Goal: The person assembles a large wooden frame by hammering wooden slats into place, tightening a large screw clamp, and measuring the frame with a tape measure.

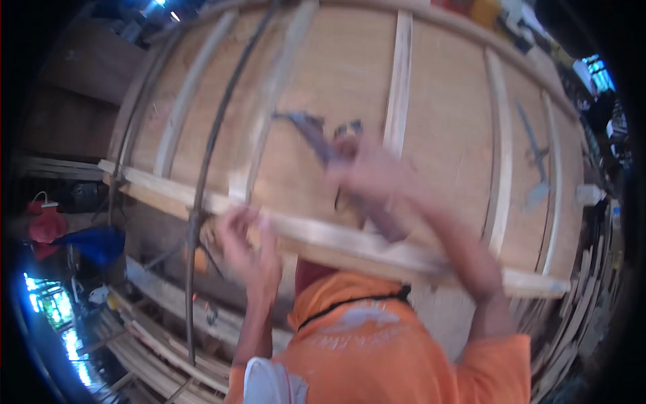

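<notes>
My right hand (pixel 377 168) is closed around a dark, long hand tool (pixel 315 140), held over the wooden panel. Motion blur hides the tool's exact kind; one end narrows to a point, and the other passes below the hand toward the front rail. My left hand (pixel 250 246) is at the pale front rail (pixel 309 230), beside the end of a cross strip (pixel 259 145). Its thumb and fingers look parted, with nothing visible between them, though they are blurred. Underneath lies the broad plywood panel (pixel 336 74) with several such strips across it.
A dark metal bar clamp (pixel 222 111) crosses the panel left of my left hand. A grey metal tool (pixel 535 148) lies on the panel's right part. Stacked lumber (pixel 141 343) stands below left, near a red container (pixel 47 222) and blue cloth (pixel 94 242).
</notes>
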Demonstrator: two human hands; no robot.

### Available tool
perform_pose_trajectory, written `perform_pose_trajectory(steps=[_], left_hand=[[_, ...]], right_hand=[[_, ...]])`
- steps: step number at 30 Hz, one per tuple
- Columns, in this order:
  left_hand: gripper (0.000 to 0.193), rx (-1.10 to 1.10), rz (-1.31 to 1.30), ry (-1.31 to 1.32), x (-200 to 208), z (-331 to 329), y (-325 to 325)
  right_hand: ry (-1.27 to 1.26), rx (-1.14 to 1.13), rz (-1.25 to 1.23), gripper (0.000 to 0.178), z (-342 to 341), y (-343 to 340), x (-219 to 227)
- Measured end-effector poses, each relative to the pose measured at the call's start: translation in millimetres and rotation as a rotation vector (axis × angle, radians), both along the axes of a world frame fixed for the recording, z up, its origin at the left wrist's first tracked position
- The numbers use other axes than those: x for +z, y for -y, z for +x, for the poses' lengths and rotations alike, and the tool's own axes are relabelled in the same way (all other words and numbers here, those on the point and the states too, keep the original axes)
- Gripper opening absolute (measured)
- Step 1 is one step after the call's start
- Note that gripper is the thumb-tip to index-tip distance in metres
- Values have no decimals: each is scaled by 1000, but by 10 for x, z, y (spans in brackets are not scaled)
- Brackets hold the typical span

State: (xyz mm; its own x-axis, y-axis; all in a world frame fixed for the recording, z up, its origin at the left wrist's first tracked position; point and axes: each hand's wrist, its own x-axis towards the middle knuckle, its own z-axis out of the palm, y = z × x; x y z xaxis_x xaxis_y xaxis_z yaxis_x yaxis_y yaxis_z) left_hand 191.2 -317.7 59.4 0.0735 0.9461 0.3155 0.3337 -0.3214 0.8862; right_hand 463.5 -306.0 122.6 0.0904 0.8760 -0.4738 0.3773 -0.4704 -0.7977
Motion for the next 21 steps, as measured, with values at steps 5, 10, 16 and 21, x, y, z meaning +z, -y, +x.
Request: perform_pose_trajectory(steps=[5, 10, 16, 21], left_hand=[[39, -339, -130, -156, -28, 673, -479], [39, -598, -81, -101, -343, 1455, -863], [56, -592, 102, -474, -649, 2479, -1440], [72, -568, -43, -349, -448, 3011, -1493]], right_hand=[[286, -100, 589, 67, 557, 89, 307], [286, -372, 467, 62, 1019, 239, 380], [37, -533, 481, 60, 837, 57, 614], [667, -269, 432, 70, 1072, -210, 408]])
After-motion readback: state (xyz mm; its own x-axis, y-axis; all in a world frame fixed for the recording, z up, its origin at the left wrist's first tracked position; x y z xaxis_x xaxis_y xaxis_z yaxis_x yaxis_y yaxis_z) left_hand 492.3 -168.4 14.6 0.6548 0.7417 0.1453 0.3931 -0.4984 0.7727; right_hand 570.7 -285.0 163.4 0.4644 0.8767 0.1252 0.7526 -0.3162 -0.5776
